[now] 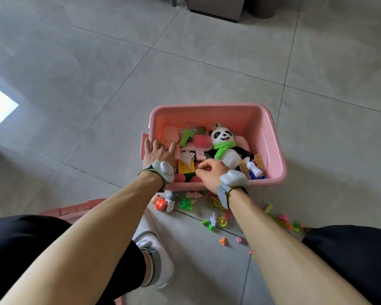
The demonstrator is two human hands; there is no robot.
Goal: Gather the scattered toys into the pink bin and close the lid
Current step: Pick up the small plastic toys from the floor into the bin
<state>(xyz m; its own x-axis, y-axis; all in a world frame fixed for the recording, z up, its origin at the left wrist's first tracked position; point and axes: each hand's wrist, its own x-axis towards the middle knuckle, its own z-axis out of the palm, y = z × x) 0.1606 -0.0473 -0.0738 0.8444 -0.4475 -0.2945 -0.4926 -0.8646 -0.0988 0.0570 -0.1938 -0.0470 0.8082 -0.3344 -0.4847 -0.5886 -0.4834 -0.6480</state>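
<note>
The open pink bin [271, 137] stands on the floor in front of me, holding a panda doll [226, 146] with a green scarf, a yellow block [185, 167] and several other toys. My left hand [157, 151] lies flat with straight fingers over the bin's left rim. My right hand [209, 172] hovers over the near rim with its fingers curled downward; whether it holds a small piece is hidden. Several small toys [216, 216] lie scattered on the floor just before the bin, among them an orange yo-yo [160, 204]. The pink lid [75, 209] lies at lower left.
Grey floor tiles [97, 84] spread all around the bin. A cabinet [216, 5] and a brown bin [265, 6] stand at the far top. My knees and a white shoe [161, 260] fill the bottom of the view.
</note>
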